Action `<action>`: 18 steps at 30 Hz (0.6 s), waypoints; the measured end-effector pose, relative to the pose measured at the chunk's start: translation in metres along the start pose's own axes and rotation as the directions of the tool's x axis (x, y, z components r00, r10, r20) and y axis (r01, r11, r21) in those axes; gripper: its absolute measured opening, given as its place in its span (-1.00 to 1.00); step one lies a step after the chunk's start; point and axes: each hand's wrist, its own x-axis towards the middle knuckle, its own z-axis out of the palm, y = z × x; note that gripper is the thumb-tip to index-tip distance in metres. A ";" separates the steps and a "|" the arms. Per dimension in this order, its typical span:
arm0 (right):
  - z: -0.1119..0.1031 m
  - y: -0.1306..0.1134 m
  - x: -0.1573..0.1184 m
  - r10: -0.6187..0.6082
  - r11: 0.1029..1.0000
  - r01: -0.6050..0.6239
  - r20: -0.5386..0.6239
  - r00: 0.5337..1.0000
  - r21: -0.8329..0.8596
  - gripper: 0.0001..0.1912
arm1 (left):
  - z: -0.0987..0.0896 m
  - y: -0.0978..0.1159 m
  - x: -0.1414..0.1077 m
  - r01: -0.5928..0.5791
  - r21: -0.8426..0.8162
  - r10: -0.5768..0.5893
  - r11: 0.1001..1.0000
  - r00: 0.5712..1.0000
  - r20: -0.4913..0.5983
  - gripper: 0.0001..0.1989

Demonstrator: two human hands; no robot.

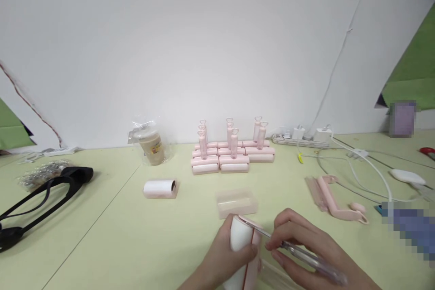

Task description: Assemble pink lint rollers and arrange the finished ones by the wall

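Observation:
My left hand (217,258) is wrapped round a white and pink lint roller (239,238), tilted upright near the table's front edge. In my right hand (307,240) is a screwdriver (314,260) with a clear handle; its thin shaft points left and its tip meets the roller's pink top end. Whether the tip sits in a screw is too small to tell. Just beyond my left hand lies a clear plastic cover (237,205). Part of another clear piece (277,276) shows below my right hand.
Several assembled pink lint rollers (234,163) stand by the wall. A white paper roll (159,188) lies to the left, a pink roller frame (329,197) to the right. Around them are a bagged drink cup (154,147), a black strap-like object (44,190), a power strip (302,141) and cables (370,181).

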 end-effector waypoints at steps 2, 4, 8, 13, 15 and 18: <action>0.000 0.002 -0.001 -0.004 1.000 0.004 -0.006 1.000 0.017 -0.89 | -0.001 -0.001 0.000 -0.008 0.004 0.008 1.000 1.000 -0.011 -0.72; 0.000 0.004 -0.002 -0.003 1.000 0.004 -0.013 1.000 0.012 -0.89 | -0.001 0.000 0.000 -0.009 0.002 0.009 1.000 1.000 -0.013 -0.71; 0.002 0.004 -0.003 0.057 0.998 -0.055 0.046 0.997 -0.043 -0.92 | -0.001 0.001 -0.001 -0.015 -0.047 0.017 0.999 0.999 0.044 -0.70; 0.015 0.016 0.000 -0.094 0.979 0.095 0.015 0.995 -0.180 -0.80 | -0.003 0.000 0.001 -0.099 -0.038 0.102 0.994 0.992 0.072 -0.72; 0.021 0.024 -0.003 -0.138 0.968 0.136 0.002 0.990 -0.211 -0.79 | -0.003 -0.001 0.002 -0.089 -0.001 0.089 0.996 0.996 0.028 -0.72; 0.027 0.030 -0.012 -0.132 0.966 0.131 0.009 0.991 -0.224 -0.76 | 0.001 -0.001 0.002 -0.064 0.008 0.064 0.998 0.998 -0.026 -0.71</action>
